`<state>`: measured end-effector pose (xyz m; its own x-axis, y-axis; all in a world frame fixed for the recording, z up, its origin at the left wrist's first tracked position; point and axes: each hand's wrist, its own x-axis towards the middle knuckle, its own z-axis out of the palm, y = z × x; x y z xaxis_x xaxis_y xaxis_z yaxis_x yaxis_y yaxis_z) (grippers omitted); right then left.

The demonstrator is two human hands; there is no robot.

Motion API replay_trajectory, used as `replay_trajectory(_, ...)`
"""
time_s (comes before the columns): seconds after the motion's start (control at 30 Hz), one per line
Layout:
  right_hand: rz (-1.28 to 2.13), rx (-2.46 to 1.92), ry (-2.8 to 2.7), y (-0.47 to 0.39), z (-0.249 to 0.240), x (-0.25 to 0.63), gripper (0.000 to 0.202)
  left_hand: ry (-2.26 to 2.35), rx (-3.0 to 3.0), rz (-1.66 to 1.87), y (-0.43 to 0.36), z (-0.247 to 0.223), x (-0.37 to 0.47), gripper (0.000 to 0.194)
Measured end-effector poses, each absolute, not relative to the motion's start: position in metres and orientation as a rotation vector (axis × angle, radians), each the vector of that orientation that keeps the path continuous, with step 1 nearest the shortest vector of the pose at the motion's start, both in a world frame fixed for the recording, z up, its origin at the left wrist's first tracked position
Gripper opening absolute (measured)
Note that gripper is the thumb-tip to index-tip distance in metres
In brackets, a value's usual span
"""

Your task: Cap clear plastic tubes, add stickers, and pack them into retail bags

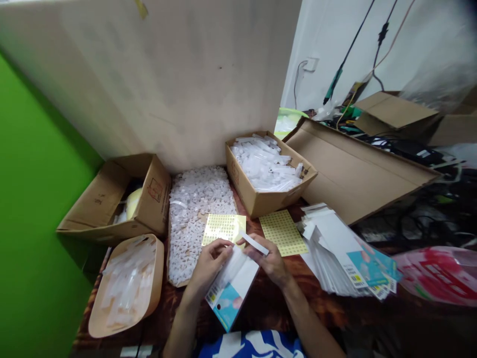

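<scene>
In front of my body is a flat white and blue printed packaging bag (pixel 242 278), slanted, its printed end towards me. My left hand (pixel 211 259) is closed on its upper left edge, the fingertips pinching near the top. My right hand (pixel 271 259) is closed at the upper right corner, with a narrow white strip (pixel 254 242) between its thumb and fingers. The strip sticks up above the bag; whether it is still joined to the bag I cannot tell. Just beyond my hands lie two yellow sticker sheets, one on the left (pixel 223 226) and one on the right (pixel 285 232).
A cardboard box of clear plastic tubes (pixel 266 164) stands behind the sheets. Small white pieces fill a shallow tray (pixel 190 209). To the left are a peach bin (pixel 158 283) with clear parts and an open box (pixel 149 199). Similar bags (pixel 331 248) are piled at right.
</scene>
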<state>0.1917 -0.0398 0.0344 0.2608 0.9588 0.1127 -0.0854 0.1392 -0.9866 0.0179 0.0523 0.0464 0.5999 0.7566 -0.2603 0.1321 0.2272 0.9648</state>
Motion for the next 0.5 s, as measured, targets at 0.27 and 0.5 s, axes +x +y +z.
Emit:
replay_trajectory(0.27, 1.258, -0.998, -0.953, -0.039, 0.03, 0.178, 0.07, 0.915, 1.345, 0.617, 0.055, 0.039, 0.003, 0.03)
replay_trajectory(0.5, 1.13, -1.313, -0.75, -0.023, 0.001, 0.171, 0.045, 1.068, 1.551, 0.801, 0.052, 0.039, -0.012, 0.03)
